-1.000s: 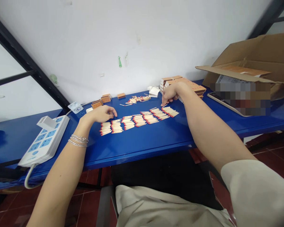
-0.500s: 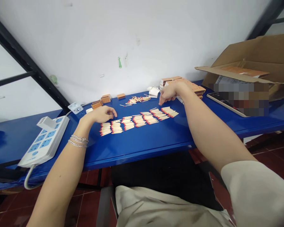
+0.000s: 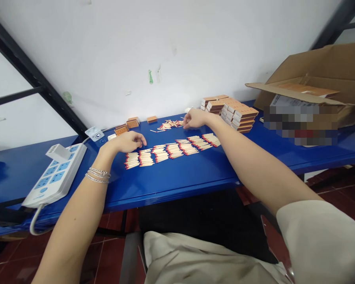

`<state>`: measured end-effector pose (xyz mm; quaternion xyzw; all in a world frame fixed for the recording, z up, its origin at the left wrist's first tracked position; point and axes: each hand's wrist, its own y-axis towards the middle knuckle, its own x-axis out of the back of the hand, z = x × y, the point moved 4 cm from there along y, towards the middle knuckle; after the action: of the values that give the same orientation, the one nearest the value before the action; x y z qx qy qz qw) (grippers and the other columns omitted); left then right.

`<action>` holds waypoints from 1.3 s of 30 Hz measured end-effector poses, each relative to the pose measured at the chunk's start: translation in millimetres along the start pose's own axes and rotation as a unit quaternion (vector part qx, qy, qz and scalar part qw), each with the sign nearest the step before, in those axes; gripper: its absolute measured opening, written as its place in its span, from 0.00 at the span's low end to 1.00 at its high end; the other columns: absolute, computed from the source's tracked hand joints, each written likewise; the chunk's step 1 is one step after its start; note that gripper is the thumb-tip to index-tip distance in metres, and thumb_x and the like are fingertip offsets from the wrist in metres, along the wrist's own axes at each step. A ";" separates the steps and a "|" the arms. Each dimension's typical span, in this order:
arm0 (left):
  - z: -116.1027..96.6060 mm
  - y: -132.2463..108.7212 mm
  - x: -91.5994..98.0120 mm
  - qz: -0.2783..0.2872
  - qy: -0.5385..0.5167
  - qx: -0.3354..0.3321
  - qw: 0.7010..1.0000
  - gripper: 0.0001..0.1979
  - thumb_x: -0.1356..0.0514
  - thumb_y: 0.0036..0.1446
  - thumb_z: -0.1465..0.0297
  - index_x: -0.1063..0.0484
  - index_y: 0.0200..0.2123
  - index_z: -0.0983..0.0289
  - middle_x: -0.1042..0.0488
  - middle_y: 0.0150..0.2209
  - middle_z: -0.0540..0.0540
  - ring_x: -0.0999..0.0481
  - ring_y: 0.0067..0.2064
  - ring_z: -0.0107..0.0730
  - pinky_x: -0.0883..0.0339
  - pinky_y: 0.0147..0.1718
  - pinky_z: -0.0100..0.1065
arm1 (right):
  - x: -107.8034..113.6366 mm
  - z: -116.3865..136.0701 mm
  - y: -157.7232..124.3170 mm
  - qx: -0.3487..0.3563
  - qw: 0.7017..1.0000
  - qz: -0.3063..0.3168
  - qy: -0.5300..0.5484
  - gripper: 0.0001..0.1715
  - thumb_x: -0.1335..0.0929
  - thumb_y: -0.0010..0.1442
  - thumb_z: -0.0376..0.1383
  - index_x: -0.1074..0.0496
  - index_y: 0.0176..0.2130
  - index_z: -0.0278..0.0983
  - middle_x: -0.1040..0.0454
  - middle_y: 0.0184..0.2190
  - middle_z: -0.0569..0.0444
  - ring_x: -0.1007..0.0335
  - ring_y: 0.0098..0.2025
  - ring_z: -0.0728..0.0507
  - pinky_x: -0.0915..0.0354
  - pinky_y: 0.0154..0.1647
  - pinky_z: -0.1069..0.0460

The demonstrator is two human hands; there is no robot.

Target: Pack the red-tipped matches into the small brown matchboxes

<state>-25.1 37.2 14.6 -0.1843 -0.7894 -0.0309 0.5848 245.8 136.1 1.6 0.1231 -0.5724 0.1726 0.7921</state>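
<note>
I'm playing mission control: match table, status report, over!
Right grip at loose match pile, hold unclear. Left grip near left end of match row. Right forearm partly hides its right end.

Seven groups of matches (image 3: 174, 150), one loose match pile (image 3: 169, 125), one lone matchbox (image 3: 152, 119), one power strip (image 3: 55, 178), one cardboard carton (image 3: 328, 63), one left hand (image 3: 127, 142), one right hand (image 3: 195, 118); stacked matchboxes (image 3: 245, 114) cannot be counted surely.

A marked white wall (image 3: 115, 47) backs a blue table (image 3: 177, 173) above red floor tiles (image 3: 88, 258).
</note>
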 end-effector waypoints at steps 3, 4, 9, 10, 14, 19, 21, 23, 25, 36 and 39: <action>-0.7 0.2 0.3 -0.004 0.004 -0.002 1.000 0.15 0.45 0.45 0.66 0.23 0.35 0.62 0.24 0.29 0.53 0.26 0.31 0.36 0.35 0.28 0.32 | -7.0 8.9 6.4 0.009 0.997 -0.074 -0.031 0.13 0.28 0.54 0.33 0.20 0.41 0.35 0.19 0.37 0.48 0.25 0.39 0.44 0.33 0.39 0.53; -1.2 0.2 0.4 -0.005 0.005 -0.004 1.000 0.15 0.45 0.45 0.67 0.23 0.35 0.62 0.24 0.28 0.53 0.26 0.31 0.36 0.35 0.28 0.32 | -10.1 10.4 8.0 0.007 0.997 -0.073 -0.038 0.13 0.28 0.54 0.32 0.20 0.41 0.35 0.19 0.38 0.47 0.25 0.40 0.43 0.33 0.40 0.53; -3.9 -1.4 1.8 -0.015 0.023 -0.010 1.000 0.15 0.45 0.45 0.68 0.22 0.35 0.62 0.25 0.27 0.52 0.27 0.29 0.35 0.36 0.27 0.32 | -10.1 14.4 2.8 -0.026 0.996 -0.024 -0.085 0.14 0.31 0.53 0.26 0.20 0.41 0.30 0.19 0.40 0.42 0.24 0.43 0.39 0.31 0.41 0.51; -4.2 -1.8 2.4 -0.020 0.027 -0.012 0.999 0.15 0.46 0.46 0.68 0.22 0.35 0.62 0.24 0.27 0.52 0.27 0.29 0.35 0.36 0.28 0.32 | -8.0 16.6 -0.4 -0.031 0.995 -0.011 -0.095 0.14 0.31 0.53 0.26 0.20 0.40 0.30 0.19 0.40 0.41 0.24 0.43 0.39 0.31 0.41 0.51; -5.6 -2.5 5.9 -0.079 0.032 -0.028 0.996 0.14 0.45 0.49 0.68 0.23 0.36 0.63 0.22 0.32 0.53 0.25 0.32 0.35 0.34 0.32 0.33 | -4.8 42.3 -11.8 0.015 0.998 -0.002 -0.062 0.12 0.32 0.53 0.26 0.20 0.38 0.30 0.20 0.38 0.42 0.24 0.41 0.39 0.32 0.40 0.50; -10.2 2.8 4.4 -0.184 -0.047 -0.110 0.976 0.16 0.40 0.54 0.61 0.24 0.41 0.65 0.20 0.37 0.58 0.23 0.38 0.38 0.31 0.38 0.36 | -22.5 101.3 -23.6 0.172 0.982 -0.067 0.042 0.11 0.33 0.55 0.27 0.23 0.38 0.33 0.20 0.37 0.46 0.27 0.38 0.43 0.37 0.38 0.52; -11.1 6.8 0.1 -0.183 -0.106 -0.142 0.967 0.17 0.39 0.54 0.59 0.25 0.41 0.65 0.20 0.39 0.59 0.22 0.40 0.38 0.29 0.39 0.37 | -30.4 118.6 -28.5 0.213 0.971 -0.091 0.053 0.11 0.34 0.57 0.28 0.24 0.40 0.34 0.21 0.38 0.46 0.28 0.38 0.43 0.38 0.38 0.51; -11.9 9.7 -3.4 -0.165 -0.159 -0.162 0.960 0.16 0.38 0.54 0.60 0.25 0.41 0.66 0.20 0.39 0.59 0.21 0.41 0.38 0.28 0.41 0.38 | -35.2 127.9 -32.3 0.236 0.964 -0.111 0.059 0.11 0.36 0.60 0.29 0.25 0.42 0.33 0.22 0.38 0.46 0.29 0.38 0.44 0.39 0.38 0.51; -12.7 9.8 -3.5 -0.156 -0.190 -0.164 0.955 0.16 0.38 0.54 0.60 0.26 0.40 0.66 0.20 0.38 0.59 0.21 0.40 0.38 0.28 0.43 0.39 | -36.9 130.9 -34.3 0.251 0.957 -0.125 0.070 0.11 0.36 0.62 0.30 0.26 0.43 0.34 0.23 0.39 0.47 0.30 0.39 0.44 0.40 0.40 0.51; 4.8 -3.7 14.3 -0.100 -0.008 -0.015 0.995 0.12 0.39 0.46 0.65 0.22 0.34 0.64 0.19 0.33 0.56 0.22 0.35 0.38 0.30 0.37 0.34 | -35.6 128.7 -9.6 0.215 0.963 -0.164 0.000 0.15 0.32 0.60 0.31 0.29 0.48 0.33 0.25 0.47 0.43 0.29 0.47 0.39 0.38 0.46 0.48; 17.9 -6.7 16.1 -0.026 0.025 0.032 0.999 0.09 0.38 0.42 0.66 0.22 0.30 0.61 0.19 0.31 0.53 0.22 0.34 0.38 0.31 0.33 0.32 | -39.4 119.0 2.1 0.175 0.965 -0.171 -0.091 0.19 0.32 0.59 0.30 0.29 0.50 0.29 0.27 0.51 0.36 0.32 0.53 0.33 0.38 0.53 0.44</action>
<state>-47.6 39.8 25.1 -0.1443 -0.7793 -0.0258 0.6092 130.9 86.0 1.6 0.3707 -0.5737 0.1202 0.7204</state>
